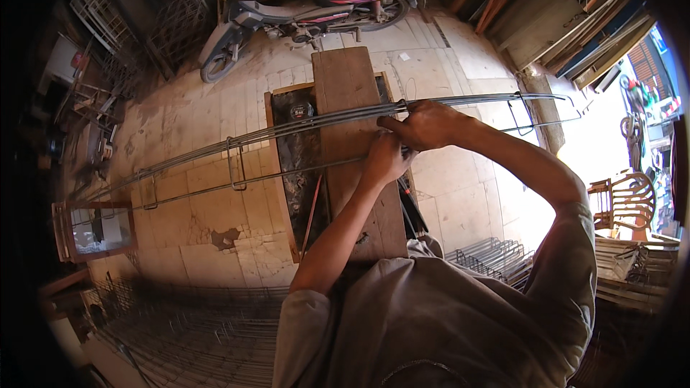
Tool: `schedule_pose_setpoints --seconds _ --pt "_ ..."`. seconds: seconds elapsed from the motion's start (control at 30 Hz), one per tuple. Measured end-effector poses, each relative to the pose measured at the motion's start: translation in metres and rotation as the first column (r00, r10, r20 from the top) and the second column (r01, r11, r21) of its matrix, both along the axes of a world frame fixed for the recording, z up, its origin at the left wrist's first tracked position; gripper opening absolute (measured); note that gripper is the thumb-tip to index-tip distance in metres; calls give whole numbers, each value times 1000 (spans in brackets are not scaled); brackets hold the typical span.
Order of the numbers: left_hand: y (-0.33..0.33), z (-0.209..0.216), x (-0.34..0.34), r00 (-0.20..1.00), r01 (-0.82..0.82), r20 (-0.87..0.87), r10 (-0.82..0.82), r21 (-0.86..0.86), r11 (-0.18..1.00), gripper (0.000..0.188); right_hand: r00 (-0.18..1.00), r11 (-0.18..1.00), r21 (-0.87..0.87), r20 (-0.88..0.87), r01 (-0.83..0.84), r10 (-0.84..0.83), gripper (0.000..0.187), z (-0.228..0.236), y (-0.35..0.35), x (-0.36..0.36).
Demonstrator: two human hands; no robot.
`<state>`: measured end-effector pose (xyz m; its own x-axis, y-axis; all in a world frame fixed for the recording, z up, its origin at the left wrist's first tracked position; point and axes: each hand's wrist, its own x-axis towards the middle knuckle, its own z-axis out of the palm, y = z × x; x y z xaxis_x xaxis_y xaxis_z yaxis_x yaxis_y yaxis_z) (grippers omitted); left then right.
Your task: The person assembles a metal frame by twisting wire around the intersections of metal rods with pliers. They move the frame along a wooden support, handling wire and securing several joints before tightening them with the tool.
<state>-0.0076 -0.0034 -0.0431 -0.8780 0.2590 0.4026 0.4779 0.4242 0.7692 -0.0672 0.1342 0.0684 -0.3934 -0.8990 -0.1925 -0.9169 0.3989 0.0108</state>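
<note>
A long, narrow cage of steel rods [316,121] with bent wire stirrups [236,165] lies crosswise over a brown wooden plank [345,75]. My right hand [435,126] is closed against the near side of the upper rods, thumb pointing left. Just below and left of it, my left hand [388,160] is closed beside the single lower rod [302,169]. The two hands nearly meet, and their fingertips are hidden between them. Above the right hand, a thin wire loop [411,89] sticks up by the bundled rods.
Under the plank is a dark, wood-edged tray [276,194] with a tape measure [302,111] in it. A motorbike [309,18] stands beyond. Stacked stirrups [496,259] lie at the near right, rod cages [208,330] at the near left. A wooden chair [624,201] is at right.
</note>
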Motion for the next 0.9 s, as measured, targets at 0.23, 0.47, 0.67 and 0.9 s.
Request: schedule_pose_setpoints --seconds 0.23,0.47,0.67,0.9 --pt "6 -14 1 998 -61 29 63 -60 996 33 968 915 -373 -241 -155 66 34 -16 4 14" --pt "4 15 -3 857 -36 509 -83 220 975 19 730 395 -729 205 558 -652 26 -27 39 59" --pt "0 16 -6 920 -23 390 -46 169 985 22 674 364 -598 445 714 -590 19 -65 45 77" --pt "2 15 -4 955 4 295 -38 116 993 21 664 269 -666 454 696 -594 13 -78 43 83"
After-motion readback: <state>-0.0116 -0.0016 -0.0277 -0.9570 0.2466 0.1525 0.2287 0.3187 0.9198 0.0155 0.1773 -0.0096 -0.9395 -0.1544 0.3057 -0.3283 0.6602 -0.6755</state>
